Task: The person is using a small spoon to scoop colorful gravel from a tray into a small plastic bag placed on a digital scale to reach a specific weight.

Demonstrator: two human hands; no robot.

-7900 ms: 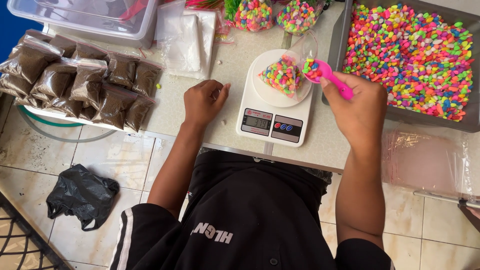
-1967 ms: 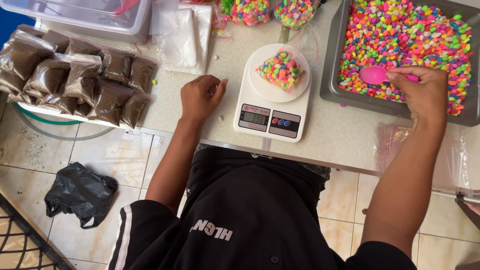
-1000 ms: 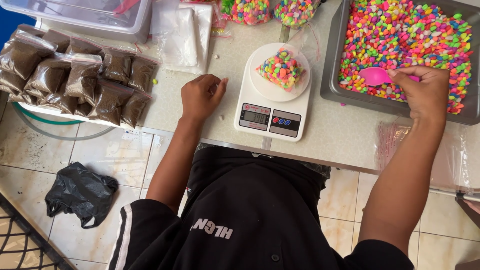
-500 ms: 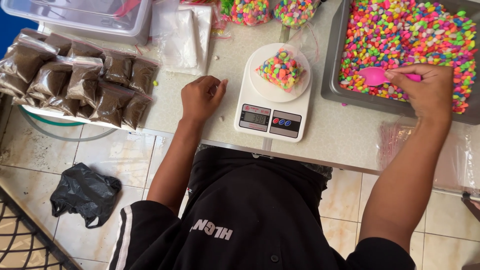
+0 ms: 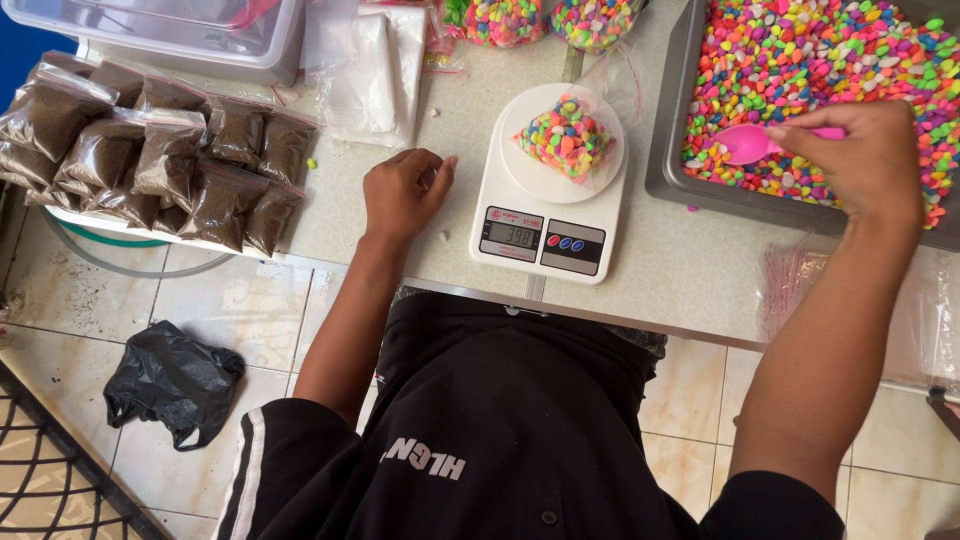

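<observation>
right hand: fingers were closed on the handle of a pink plastic scoop, held over the near edge of the grey tray of multicoloured gravel; scoop bowl lay just above the pebbles.

left hand: rested on the table, fingers loosely curled, holding nothing, just left of the scale.

white digital kitchen scale: stood on the table between the two hands, display lit. on its round platter sat a small clear bag of coloured gravel, mouth open, upright.

filled gravel bags: two, at the far edge of the table beyond the scale.

packets of brown granules: many small clear zip bags, piled in overlapping rows at the left end of the table.

empty clear bags: a stack lay flat, between the brown packets and the scale.

clear plastic bin: far left corner.

black plastic bag: crumpled on the tiled floor, below the table.
</observation>
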